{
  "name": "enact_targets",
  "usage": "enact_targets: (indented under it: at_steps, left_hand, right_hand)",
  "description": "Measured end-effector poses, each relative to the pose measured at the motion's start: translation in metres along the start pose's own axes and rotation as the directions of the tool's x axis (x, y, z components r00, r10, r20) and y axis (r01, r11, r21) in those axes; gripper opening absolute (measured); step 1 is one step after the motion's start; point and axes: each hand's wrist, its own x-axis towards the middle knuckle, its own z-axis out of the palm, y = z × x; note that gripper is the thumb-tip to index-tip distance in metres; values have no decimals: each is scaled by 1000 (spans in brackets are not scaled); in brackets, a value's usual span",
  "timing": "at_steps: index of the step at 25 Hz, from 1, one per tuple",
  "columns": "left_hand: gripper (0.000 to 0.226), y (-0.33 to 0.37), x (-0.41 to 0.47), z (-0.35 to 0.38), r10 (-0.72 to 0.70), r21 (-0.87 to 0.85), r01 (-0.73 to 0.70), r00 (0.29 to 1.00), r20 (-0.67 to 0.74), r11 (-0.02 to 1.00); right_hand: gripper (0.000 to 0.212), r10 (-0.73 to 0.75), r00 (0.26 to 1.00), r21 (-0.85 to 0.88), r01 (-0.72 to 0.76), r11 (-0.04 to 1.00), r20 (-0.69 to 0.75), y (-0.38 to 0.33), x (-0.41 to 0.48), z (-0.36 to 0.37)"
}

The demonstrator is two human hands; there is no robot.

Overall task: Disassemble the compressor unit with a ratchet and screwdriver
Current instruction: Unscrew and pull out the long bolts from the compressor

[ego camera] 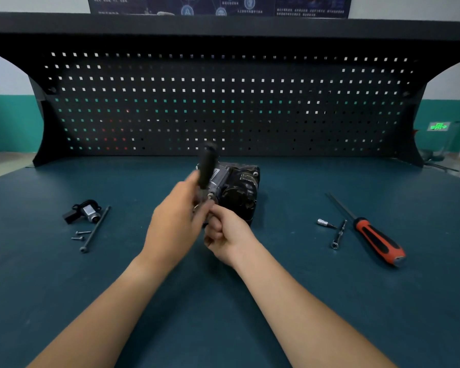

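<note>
The compressor unit [237,189], dark and grimy, stands mid-surface, nearer the back edge than the front, in front of the black pegboard [223,102]. Both bare forearms reach in from the front edge and meet at the unit's near left side.

The left hand [174,221] has its fingers [200,211] curled round the lower part of the ratchet [207,166]. The ratchet's black handle rises tilted above the hand and is blurred by motion. The right hand [227,233] is balled just beside the left one. Its thumb and forefinger pinch the ratchet's metal head end where it meets the unit, and its other fingers are folded into the palm. The exact fastener under the head cannot be made out.

Toward the right edge of the blue-green surface [276,301] lies a screwdriver [379,241] with a red and black handle, its shaft pointing toward the back edge. Just left of it lie a small socket bit [323,222] and a slim socket extension [339,234], close together.

Toward the left edge rests a removed black and silver part [87,211]. A long bolt [96,228] lies slanted next to it, and two short screws [80,235] lie just beside the bolt.
</note>
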Motion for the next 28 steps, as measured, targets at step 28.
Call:
enact_targets:
  at_steps: [28]
  left_hand:
    - [8,-17,9,8,-708,-667,594,693,140,450]
  right_hand:
    - [37,0,997,24,-2,1000,72,2,-1,-1]
